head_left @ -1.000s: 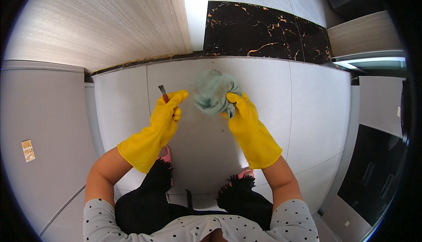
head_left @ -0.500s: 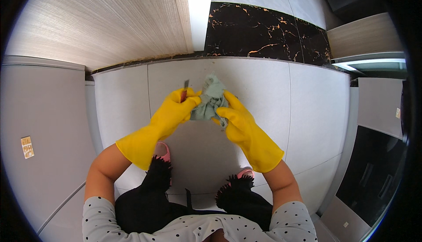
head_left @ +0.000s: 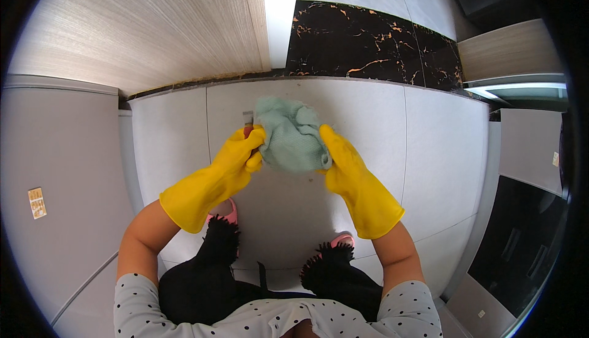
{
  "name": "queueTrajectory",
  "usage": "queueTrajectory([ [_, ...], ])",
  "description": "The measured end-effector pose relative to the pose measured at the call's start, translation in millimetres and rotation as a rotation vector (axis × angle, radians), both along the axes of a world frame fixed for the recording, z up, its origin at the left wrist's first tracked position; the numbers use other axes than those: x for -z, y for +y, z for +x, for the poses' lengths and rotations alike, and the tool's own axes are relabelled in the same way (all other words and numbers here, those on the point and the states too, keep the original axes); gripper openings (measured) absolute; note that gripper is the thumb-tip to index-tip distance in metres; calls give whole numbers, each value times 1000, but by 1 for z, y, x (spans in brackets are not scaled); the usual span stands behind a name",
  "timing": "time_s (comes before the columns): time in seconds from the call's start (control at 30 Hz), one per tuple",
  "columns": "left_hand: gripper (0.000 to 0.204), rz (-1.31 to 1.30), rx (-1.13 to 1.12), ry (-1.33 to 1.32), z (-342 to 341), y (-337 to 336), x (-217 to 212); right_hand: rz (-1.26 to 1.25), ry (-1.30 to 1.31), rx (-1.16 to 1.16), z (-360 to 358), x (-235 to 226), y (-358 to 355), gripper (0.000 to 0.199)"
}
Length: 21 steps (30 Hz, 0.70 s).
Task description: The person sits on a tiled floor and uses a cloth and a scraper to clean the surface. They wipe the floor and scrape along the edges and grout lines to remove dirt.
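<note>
A pale green cloth (head_left: 293, 138) hangs spread and crumpled between my two hands, above the tiled floor. My left hand (head_left: 239, 154), in a yellow rubber glove, is closed round the red handle of a small scraper (head_left: 248, 119) and also pinches the cloth's left edge. The scraper's flat grey blade points away from me. On the other side my right hand (head_left: 343, 160), gloved the same way, grips the cloth's right edge with the thumb on top. Some of its fingers are hidden behind the cloth.
Light grey floor tiles (head_left: 362, 111) carry a few dark specks. Beyond lies a black marbled threshold strip (head_left: 350, 43) beside a wood-grain panel (head_left: 153, 25). A grey cabinet (head_left: 61, 154) stands left, a dark-fronted appliance (head_left: 521, 240) right. My pink shoes (head_left: 226, 210) are below.
The cloth has gone from a bunched wad to a wider, opened-out spread. My hands have moved slightly apart, and the scraper has shifted a little left, showing its blade's flat side.
</note>
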<state>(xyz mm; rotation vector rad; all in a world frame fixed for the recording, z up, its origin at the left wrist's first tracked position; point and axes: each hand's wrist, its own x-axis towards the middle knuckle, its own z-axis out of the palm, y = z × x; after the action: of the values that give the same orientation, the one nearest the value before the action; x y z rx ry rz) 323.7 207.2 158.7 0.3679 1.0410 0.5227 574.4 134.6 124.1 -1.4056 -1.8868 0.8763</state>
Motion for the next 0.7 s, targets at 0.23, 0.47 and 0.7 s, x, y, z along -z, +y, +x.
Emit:
queueTrajectory([
  [0.23,12,34,25,-55,-7,1,0,-150,262,141,11,6,8,61],
  [0.47,42,115,19,87,-19,-3,11,-565,277,371,9,-49,30,39],
  [0.7,71,-329,-27,-430,-14,-10,20,94,-333,-158,-46,-77,15,41],
])
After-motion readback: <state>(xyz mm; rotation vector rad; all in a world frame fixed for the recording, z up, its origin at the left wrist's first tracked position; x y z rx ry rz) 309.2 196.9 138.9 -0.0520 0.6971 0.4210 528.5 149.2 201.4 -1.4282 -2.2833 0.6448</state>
